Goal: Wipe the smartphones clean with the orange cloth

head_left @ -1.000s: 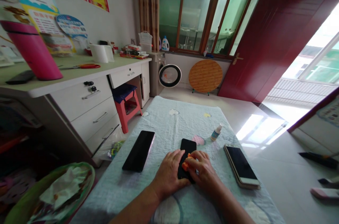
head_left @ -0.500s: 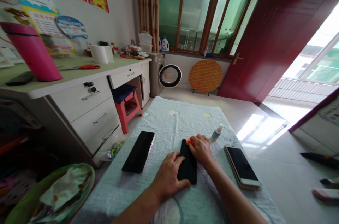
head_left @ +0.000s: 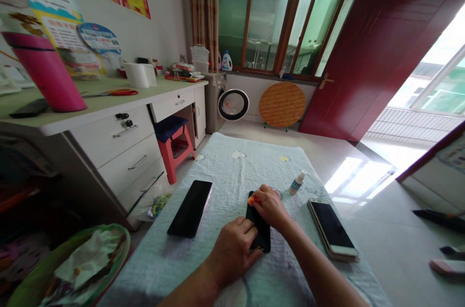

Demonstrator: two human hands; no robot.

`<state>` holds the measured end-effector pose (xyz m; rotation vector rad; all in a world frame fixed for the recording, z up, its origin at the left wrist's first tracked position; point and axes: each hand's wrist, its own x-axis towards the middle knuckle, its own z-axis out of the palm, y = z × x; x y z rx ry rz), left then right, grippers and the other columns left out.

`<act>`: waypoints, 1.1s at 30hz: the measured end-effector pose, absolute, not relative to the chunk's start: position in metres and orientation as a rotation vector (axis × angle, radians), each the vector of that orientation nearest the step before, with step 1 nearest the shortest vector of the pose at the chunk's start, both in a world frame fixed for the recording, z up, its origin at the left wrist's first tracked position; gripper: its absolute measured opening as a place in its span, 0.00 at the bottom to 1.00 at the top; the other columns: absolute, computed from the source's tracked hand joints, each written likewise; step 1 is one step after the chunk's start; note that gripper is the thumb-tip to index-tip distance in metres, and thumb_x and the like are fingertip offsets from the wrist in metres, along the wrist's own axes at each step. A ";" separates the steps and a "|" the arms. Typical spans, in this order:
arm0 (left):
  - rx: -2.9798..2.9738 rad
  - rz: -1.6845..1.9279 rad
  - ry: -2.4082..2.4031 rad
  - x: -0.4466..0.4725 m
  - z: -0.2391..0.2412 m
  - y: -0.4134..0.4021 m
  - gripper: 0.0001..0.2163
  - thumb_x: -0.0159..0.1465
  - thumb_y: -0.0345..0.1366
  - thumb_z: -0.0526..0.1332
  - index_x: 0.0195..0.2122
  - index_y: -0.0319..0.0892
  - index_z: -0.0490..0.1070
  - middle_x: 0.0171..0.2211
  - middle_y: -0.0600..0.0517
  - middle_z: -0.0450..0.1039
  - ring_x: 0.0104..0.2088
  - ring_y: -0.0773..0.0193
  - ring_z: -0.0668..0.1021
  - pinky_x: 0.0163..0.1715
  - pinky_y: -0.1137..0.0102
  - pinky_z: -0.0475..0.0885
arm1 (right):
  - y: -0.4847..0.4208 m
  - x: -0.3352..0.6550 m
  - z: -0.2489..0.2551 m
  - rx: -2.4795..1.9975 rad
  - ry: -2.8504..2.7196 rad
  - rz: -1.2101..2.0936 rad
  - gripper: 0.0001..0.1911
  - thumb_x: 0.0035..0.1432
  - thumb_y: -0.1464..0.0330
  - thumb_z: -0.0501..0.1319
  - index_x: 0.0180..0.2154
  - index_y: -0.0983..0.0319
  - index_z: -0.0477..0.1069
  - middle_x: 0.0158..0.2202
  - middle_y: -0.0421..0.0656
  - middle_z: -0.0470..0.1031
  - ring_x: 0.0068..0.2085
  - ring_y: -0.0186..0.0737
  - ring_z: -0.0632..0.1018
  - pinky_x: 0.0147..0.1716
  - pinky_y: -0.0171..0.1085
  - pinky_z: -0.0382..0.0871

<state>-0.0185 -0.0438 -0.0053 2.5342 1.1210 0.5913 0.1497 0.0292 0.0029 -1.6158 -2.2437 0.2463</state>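
A black phone (head_left: 264,235) lies on the cloth-covered table (head_left: 232,171) between my two hands. My left hand (head_left: 234,244) grips its lower left part, thumb along the bottom edge and fingers over the left side. In my right hand (head_left: 271,205) a small orange cloth (head_left: 251,200) is pinched and pressed to the phone's upper end; most of the cloth is hidden under the fingers. Just beyond the right hand stands a small spray bottle (head_left: 297,182) with a white cap. Another dark phone (head_left: 191,208) lies to the left, and a white-framed phone (head_left: 332,229) rests on the right.
A green basket (head_left: 125,253) holding crumpled paper stands at the lower left. Along the left wall runs a desk (head_left: 109,108) with drawers, and a red stool (head_left: 174,152) is tucked beside it. A washing machine (head_left: 214,103) with its door open is at the back.
My right hand has slid a little left with the orange cloth across the phone's top. The fingers of my left hand have drawn closer together over the phone's side.
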 end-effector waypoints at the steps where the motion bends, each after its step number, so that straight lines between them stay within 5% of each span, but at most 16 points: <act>1: 2.545 0.588 1.117 -0.019 -0.004 -0.044 0.09 0.60 0.39 0.65 0.39 0.42 0.71 0.40 0.48 0.72 0.42 0.53 0.72 0.43 0.60 0.70 | 0.035 0.149 0.002 -1.653 -2.225 0.239 0.06 0.60 0.69 0.59 0.33 0.59 0.76 0.36 0.42 0.71 0.39 0.38 0.71 0.43 0.37 0.58; 11: 2.534 0.590 1.111 -0.023 -0.002 -0.043 0.08 0.59 0.38 0.64 0.39 0.43 0.71 0.40 0.48 0.73 0.43 0.53 0.73 0.43 0.62 0.70 | 0.052 0.138 0.002 -1.785 -2.168 0.205 0.09 0.61 0.71 0.57 0.38 0.57 0.76 0.39 0.44 0.72 0.41 0.40 0.71 0.36 0.35 0.57; 33: 2.655 0.632 1.102 -0.025 -0.010 -0.041 0.06 0.64 0.39 0.63 0.33 0.42 0.71 0.33 0.51 0.73 0.37 0.57 0.74 0.36 0.65 0.70 | -0.007 0.172 0.016 -1.433 -2.253 0.755 0.08 0.53 0.74 0.60 0.33 0.58 0.78 0.33 0.40 0.72 0.35 0.35 0.73 0.35 0.32 0.64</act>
